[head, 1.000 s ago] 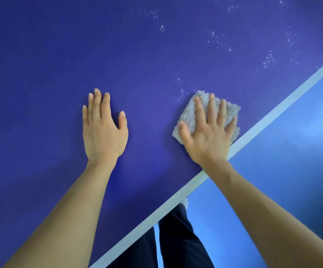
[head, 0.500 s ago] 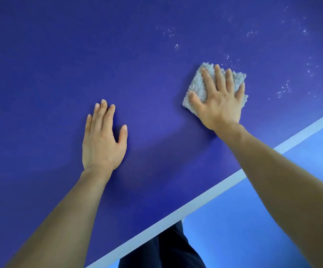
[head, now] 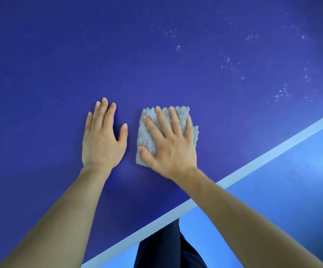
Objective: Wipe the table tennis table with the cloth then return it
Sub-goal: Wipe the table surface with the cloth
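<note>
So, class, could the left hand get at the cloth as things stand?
Probably yes. The left hand lies flat on the table right beside the cloth, with only bare table between them. The right hand presses on most of the cloth, though, leaving mainly that nearer edge free.

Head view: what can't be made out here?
All in the head view:
- Cloth: its middle is hidden under the right hand.
- Table: far end and sides are cut off by the frame edges.
- White specks: too small to tell dust from droplets.
- Where the cloth gets returned: outside the frame.
</note>
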